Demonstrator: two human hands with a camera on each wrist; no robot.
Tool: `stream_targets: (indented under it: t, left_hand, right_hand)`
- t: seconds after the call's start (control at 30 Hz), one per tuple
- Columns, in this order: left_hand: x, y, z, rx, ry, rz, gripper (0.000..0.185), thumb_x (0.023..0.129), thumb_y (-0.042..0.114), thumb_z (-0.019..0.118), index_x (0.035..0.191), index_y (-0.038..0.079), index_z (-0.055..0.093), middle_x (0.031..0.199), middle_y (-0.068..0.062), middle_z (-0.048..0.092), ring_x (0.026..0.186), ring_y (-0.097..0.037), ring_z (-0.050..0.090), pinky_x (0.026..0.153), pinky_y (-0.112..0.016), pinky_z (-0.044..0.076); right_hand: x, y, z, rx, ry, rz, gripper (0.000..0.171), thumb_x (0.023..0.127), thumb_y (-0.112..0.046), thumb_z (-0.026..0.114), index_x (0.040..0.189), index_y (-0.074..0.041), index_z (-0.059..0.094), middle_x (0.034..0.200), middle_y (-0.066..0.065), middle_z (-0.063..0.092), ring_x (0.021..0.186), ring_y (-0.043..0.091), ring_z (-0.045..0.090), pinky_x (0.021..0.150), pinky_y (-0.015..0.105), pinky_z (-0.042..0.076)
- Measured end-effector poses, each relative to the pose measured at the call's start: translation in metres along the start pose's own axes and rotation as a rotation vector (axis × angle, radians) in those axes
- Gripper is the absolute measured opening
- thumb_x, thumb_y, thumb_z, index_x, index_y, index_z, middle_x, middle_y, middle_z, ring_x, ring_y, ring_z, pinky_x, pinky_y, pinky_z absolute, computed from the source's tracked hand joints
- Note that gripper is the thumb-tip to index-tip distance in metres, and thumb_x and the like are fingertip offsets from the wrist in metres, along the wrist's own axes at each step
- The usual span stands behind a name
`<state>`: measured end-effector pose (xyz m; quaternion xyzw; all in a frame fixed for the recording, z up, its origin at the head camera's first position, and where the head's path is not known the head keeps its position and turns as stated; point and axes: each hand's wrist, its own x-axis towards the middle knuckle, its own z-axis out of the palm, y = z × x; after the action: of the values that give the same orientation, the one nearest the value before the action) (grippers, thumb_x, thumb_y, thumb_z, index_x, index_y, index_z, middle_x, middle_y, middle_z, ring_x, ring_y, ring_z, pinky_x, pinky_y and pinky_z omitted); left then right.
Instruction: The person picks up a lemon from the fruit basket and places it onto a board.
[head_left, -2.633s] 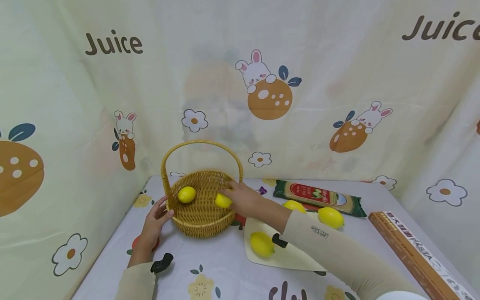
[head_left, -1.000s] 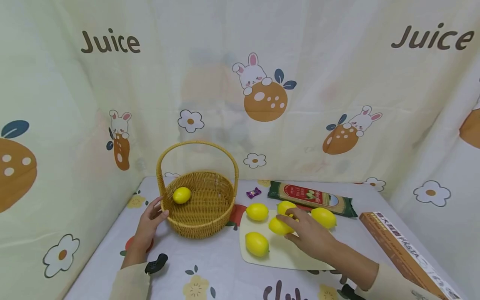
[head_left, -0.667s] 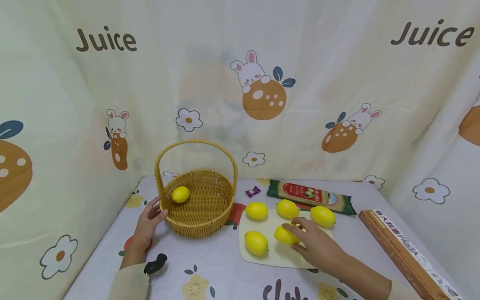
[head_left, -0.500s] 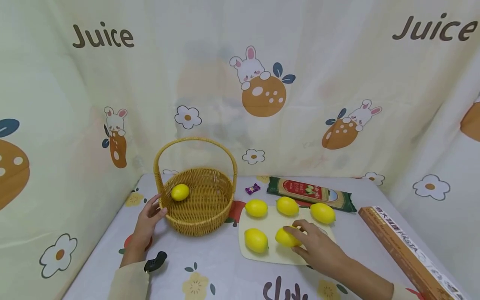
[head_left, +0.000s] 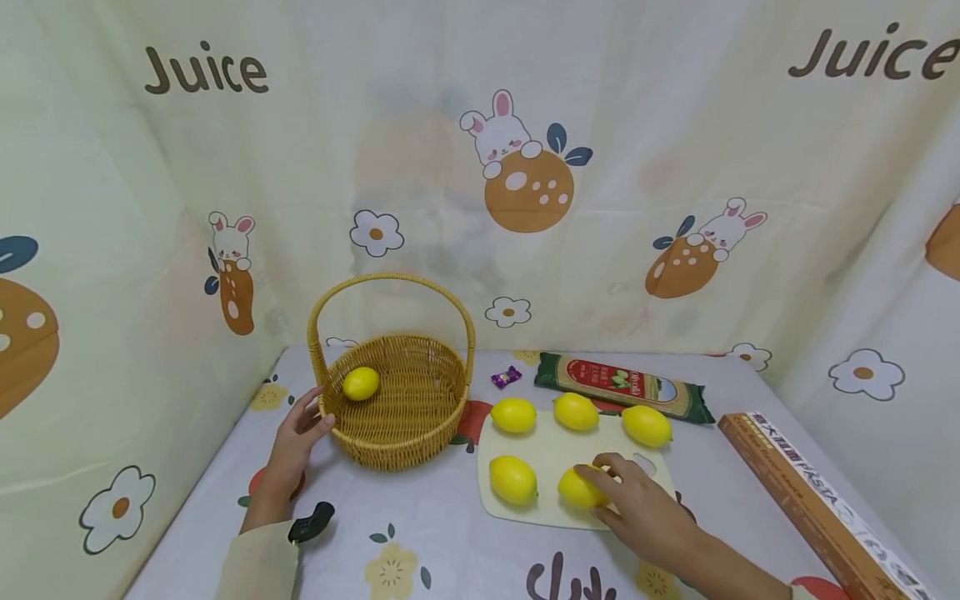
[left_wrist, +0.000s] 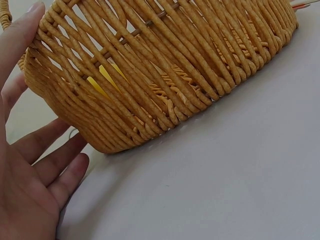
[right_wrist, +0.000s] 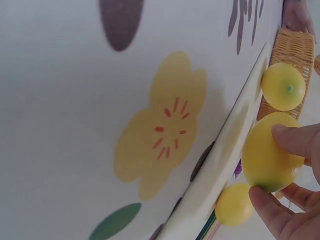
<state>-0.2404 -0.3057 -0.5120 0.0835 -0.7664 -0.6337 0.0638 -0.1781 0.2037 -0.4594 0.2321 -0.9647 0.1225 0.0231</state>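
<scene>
A wicker basket (head_left: 390, 412) with a tall handle stands at the table's left, with one lemon (head_left: 361, 382) inside. My left hand (head_left: 309, 422) rests against its left wall with straight fingers (left_wrist: 35, 165), thumb at the rim. The basket wall (left_wrist: 165, 75) fills the left wrist view. On a pale cutting board (head_left: 551, 446) lie several lemons. My right hand (head_left: 603, 490) grips the front-right lemon (head_left: 579, 490), which sits on the board. In the right wrist view my fingers (right_wrist: 295, 140) and thumb pinch this lemon (right_wrist: 270, 155).
A green pasta packet (head_left: 622, 387) lies behind the board, a purple sweet (head_left: 506, 377) beside the basket. A long brown pasta box (head_left: 810, 500) runs along the right edge. Printed curtains close in the table at back and sides.
My right hand took a lemon out of the basket, carried it right to the board, and lowered it at the front right. The left hand stayed on the basket.
</scene>
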Motion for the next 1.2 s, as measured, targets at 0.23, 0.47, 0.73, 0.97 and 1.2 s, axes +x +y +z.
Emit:
stream_targets:
  t: [0.23, 0.47, 0.73, 0.97, 1.2]
  left_hand:
    - [0.000, 0.002, 0.000, 0.009, -0.002, -0.018, 0.071, 0.094, 0.036, 0.065, 0.154, 0.028, 0.028, 0.155, -0.017, 0.029, 0.141, -0.036, 0.028, 0.111, -0.060, 0.018]
    - [-0.001, 0.001, 0.000, 0.000, -0.004, -0.009, 0.070, 0.094, 0.034, 0.065, 0.154, 0.027, 0.029, 0.154, -0.018, 0.031, 0.140, -0.036, 0.030, 0.111, -0.059, 0.019]
    - [0.000, 0.000, 0.000, -0.001, 0.003, -0.010, 0.069, 0.094, 0.034, 0.065, 0.153, 0.026, 0.030, 0.154, -0.018, 0.031, 0.139, -0.036, 0.031, 0.111, -0.060, 0.018]
    - [-0.002, 0.000, 0.000, -0.007, 0.004, -0.006, 0.069, 0.094, 0.034, 0.065, 0.153, 0.025, 0.030, 0.154, -0.018, 0.031, 0.140, -0.036, 0.030, 0.111, -0.060, 0.019]
    - [-0.001, 0.001, 0.001, -0.008, -0.001, -0.009, 0.068, 0.094, 0.034, 0.065, 0.153, 0.028, 0.030, 0.154, -0.017, 0.031, 0.140, -0.035, 0.029, 0.111, -0.060, 0.018]
  right_hand:
    - [0.000, 0.004, 0.005, 0.008, -0.001, 0.018, 0.054, 0.081, -0.021, 0.080, 0.131, -0.028, 0.060, 0.122, 0.000, 0.052, 0.105, 0.019, 0.053, 0.085, 0.039, 0.053]
    - [-0.001, 0.004, 0.009, 0.022, -0.021, 0.042, 0.054, 0.081, -0.022, 0.081, 0.130, -0.028, 0.060, 0.121, -0.001, 0.052, 0.102, 0.016, 0.051, 0.088, 0.038, 0.052]
    - [0.000, 0.003, 0.007, -0.001, -0.018, 0.070, 0.055, 0.079, -0.028, 0.082, 0.129, -0.029, 0.061, 0.119, -0.003, 0.052, 0.100, 0.017, 0.051, 0.084, 0.041, 0.053]
    - [0.003, 0.000, -0.001, -0.018, -0.028, 0.074, 0.052, 0.077, -0.035, 0.083, 0.126, -0.030, 0.064, 0.118, -0.004, 0.054, 0.099, 0.017, 0.051, 0.084, 0.042, 0.053]
    - [0.014, -0.004, -0.009, -0.071, 0.012, -0.065, 0.048, 0.079, -0.036, 0.081, 0.122, -0.020, 0.068, 0.123, 0.002, 0.054, 0.108, 0.021, 0.051, 0.091, 0.042, 0.050]
